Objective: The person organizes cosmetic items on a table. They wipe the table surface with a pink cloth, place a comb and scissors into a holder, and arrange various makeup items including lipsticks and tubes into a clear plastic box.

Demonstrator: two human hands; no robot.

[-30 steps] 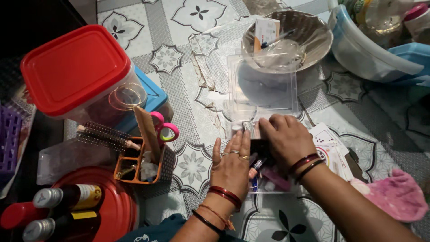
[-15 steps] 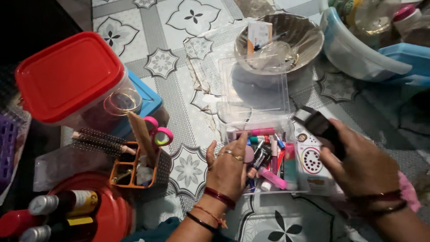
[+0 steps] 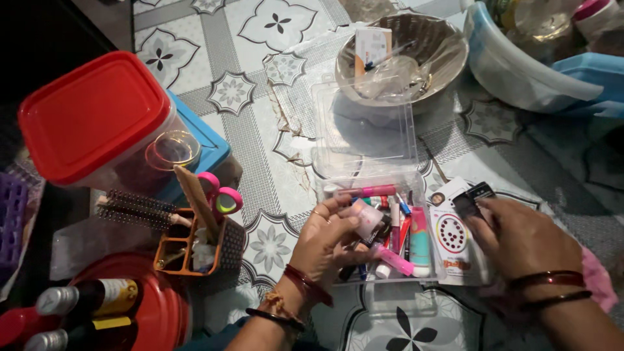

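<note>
- Your left hand (image 3: 325,237), at lower centre, has its fingers clamped on a small pale pink item (image 3: 366,218) over the clear plastic box (image 3: 416,270) of cosmetics.
- Your right hand (image 3: 523,237), at lower right, has its fingers closed round a small black case (image 3: 472,198), just above the printed cards (image 3: 452,250) on the patterned tabletop (image 3: 260,123).

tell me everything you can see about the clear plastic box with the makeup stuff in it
The clear plastic box is a shallow rectangular case of transparent plastic, lying open on the patterned tablecloth. Its hinged lid is folded back flat toward the metal bowl. Inside lie tubes, pens and sticks in pink, teal, red and blue, loosely heaped. The left hand reaches into it, holding a small pale piece. A printed card lies against its right side.
</note>
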